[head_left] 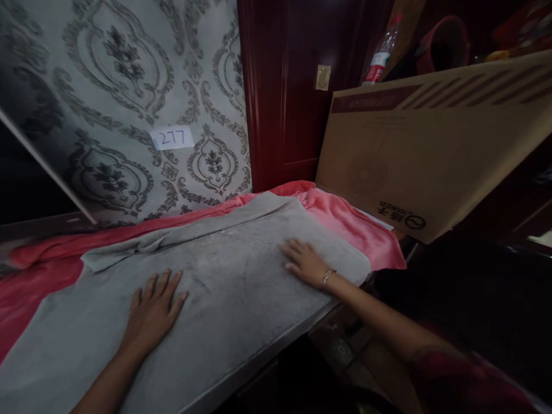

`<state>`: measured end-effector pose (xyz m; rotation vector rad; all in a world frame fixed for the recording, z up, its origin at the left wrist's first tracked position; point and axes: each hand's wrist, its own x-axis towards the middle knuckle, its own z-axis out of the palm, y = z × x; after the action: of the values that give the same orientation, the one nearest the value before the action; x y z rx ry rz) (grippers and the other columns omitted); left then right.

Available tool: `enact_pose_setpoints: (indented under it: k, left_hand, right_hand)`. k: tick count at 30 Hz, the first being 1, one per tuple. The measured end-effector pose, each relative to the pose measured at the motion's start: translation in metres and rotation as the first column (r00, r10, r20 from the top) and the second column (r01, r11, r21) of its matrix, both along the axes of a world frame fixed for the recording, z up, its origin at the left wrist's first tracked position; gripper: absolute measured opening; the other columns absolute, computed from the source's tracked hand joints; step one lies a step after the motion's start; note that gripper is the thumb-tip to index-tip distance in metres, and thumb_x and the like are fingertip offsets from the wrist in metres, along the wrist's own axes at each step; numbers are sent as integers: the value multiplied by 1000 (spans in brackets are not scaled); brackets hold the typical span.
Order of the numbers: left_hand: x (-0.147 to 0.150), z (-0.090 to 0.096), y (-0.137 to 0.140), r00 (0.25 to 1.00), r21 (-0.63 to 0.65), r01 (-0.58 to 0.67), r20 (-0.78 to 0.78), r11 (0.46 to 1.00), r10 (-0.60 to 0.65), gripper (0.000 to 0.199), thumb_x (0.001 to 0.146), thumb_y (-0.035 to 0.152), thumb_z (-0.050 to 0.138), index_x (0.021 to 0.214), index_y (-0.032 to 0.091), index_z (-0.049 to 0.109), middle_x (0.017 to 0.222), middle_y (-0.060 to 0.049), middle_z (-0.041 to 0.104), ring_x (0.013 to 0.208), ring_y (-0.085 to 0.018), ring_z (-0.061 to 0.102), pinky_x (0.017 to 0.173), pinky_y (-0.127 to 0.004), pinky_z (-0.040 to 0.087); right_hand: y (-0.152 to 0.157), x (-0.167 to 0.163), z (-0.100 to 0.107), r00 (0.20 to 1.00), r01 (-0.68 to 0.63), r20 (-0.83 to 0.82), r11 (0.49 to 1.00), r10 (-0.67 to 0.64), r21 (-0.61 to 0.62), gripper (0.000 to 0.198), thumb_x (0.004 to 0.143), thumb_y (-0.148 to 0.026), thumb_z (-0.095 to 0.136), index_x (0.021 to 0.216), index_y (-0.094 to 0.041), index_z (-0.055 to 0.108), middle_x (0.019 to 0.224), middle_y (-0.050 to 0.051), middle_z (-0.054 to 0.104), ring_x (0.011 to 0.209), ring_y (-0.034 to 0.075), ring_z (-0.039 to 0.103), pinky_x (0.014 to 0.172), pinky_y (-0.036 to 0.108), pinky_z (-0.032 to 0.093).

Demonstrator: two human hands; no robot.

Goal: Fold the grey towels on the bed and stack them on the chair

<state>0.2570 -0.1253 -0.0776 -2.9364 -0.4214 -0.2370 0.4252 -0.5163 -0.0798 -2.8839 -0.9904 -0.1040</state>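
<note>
A grey cloth (241,293) lies spread over a long surface, its far edge folded back in a ridge. My left hand (154,310) rests palm down on its left part, fingers apart and holding nothing. Farther right, my right hand (307,263), with a bracelet at the wrist, is over the cloth with its fingers spread and slightly blurred. A pink-red cloth (353,227) shows from under the grey one along the back and at the right end.
A large cardboard box (414,149) stands at the right end, with a plastic bottle (382,54) behind it. Behind the surface are a patterned wall (129,103) with a paper label (172,138) reading 277, and a dark red door panel (284,103).
</note>
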Motion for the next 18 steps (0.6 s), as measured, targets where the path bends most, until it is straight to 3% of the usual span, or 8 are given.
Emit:
enact_pose_setpoints:
  k: [3,6,10,14,18]
  left_hand:
    - [1,-1,1,1000,-15,15,11,1000,-14,67,96,45,25,155,17,42,162,-12,38,152,-36,27,119,-60,26]
    - [1,-2,3,999,-20,25,27,999,-25,69,96,45,24,154,14,43,162,-14,38,152,-37,27,118,-61,25]
    - [2,-3,5,999,-22,35,31,999,-35,70,95,47,24,154,14,44,162,-14,38,151,-37,28,117,-61,27]
    - [2,-5,6,999,-23,34,31,999,-33,71,94,47,23,154,16,43,162,-12,38,152,-36,27,118,-60,26]
    - [3,-5,5,999,-18,26,30,999,-25,69,94,47,25,153,17,45,162,-11,38,151,-37,28,118,-60,27]
  right_hand:
    - [20,-21,-6,993,-97,-62,995,98,19,63,103,-57,35,161,-34,30,168,6,22,154,31,20,121,57,23]
    - [5,-15,-9,995,-54,-88,998,57,31,64,103,-58,33,161,-32,30,168,6,22,154,30,19,121,56,22]
    - [-52,12,-16,988,136,-68,991,-136,-3,65,103,-58,29,161,-29,31,168,7,22,154,31,20,121,58,22]
    - [-111,32,-22,937,344,-58,938,-346,-40,64,103,-54,26,161,-29,29,168,6,23,153,29,24,120,56,27]
    - [-124,45,-12,856,505,-78,858,-512,-92,62,102,-50,30,160,-25,34,166,11,26,152,34,27,116,60,31]
